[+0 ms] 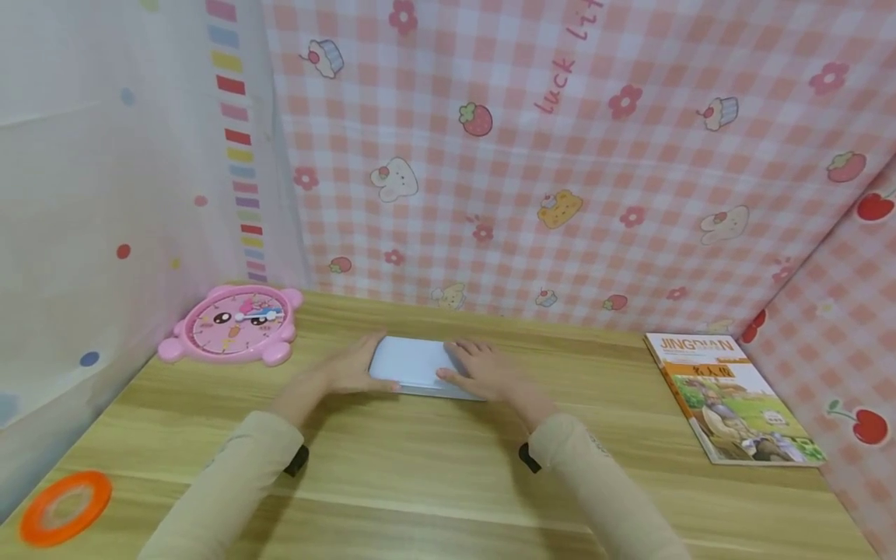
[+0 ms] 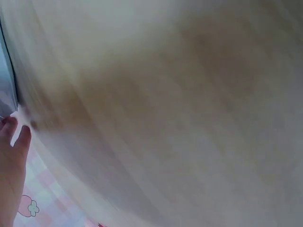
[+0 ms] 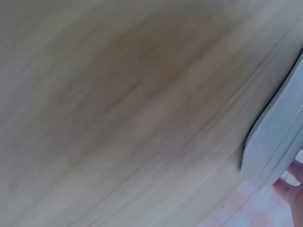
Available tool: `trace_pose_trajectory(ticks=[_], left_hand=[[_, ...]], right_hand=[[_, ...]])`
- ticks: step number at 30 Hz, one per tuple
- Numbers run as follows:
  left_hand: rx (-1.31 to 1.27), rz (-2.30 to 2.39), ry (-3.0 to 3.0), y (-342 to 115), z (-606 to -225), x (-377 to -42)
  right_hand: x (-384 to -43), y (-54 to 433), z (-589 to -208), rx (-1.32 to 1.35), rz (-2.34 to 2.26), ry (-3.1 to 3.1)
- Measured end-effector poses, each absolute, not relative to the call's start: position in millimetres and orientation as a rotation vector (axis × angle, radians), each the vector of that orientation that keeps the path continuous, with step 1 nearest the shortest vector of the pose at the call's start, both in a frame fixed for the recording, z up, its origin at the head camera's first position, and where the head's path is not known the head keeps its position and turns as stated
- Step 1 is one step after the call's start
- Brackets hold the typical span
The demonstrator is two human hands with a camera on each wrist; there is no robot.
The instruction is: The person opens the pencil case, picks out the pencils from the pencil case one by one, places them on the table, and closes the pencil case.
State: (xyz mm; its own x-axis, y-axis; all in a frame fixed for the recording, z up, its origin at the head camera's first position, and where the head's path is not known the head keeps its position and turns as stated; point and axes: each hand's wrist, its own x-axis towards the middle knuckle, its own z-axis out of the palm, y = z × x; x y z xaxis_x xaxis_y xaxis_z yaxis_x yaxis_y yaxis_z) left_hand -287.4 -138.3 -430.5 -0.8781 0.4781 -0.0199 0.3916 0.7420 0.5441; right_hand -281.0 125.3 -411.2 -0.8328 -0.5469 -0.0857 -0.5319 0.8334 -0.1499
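Observation:
A flat, pale blue-white case (image 1: 409, 362) with rounded corners lies across the wooden table in the head view. Its left end is gripped by my left hand (image 1: 353, 365), thumb along the near edge and fingers at the far corner. My right hand (image 1: 490, 373) holds the other end, thumb over the top face and fingers toward the far edge. In the right wrist view a thin seam runs along the side of the case (image 3: 272, 142), with fingertips (image 3: 284, 187) at its end. The left wrist view catches only a corner of the case (image 2: 7, 80) beside the fingers.
A pink animal-shaped toy clock (image 1: 234, 323) lies at the back left. An orange ring (image 1: 66, 509) is at the front left edge. To the right lies a book (image 1: 735, 400) with a colourful cover. Patterned cloth (image 1: 511, 163) hangs behind the wooden table (image 1: 420, 482).

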Motion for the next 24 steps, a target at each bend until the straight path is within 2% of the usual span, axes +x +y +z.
trace_pose_trajectory(ticks=[6,14,24], left_hand=[[0.78,0.874,2.784,-135.7,-432.7,-288.4],[0.834,0.895,2.789,-135.6,-431.1,-289.0],[0.785,0.885,2.765,-134.3,-427.9,-285.6]], right_hand=[[-276.8,110.3,-406.7,-0.928,0.022,2.919],[-275.2,99.0,-402.5,-1.517,0.407,2.963],[-275.1,94.8,-406.8,-1.657,0.407,2.946]])
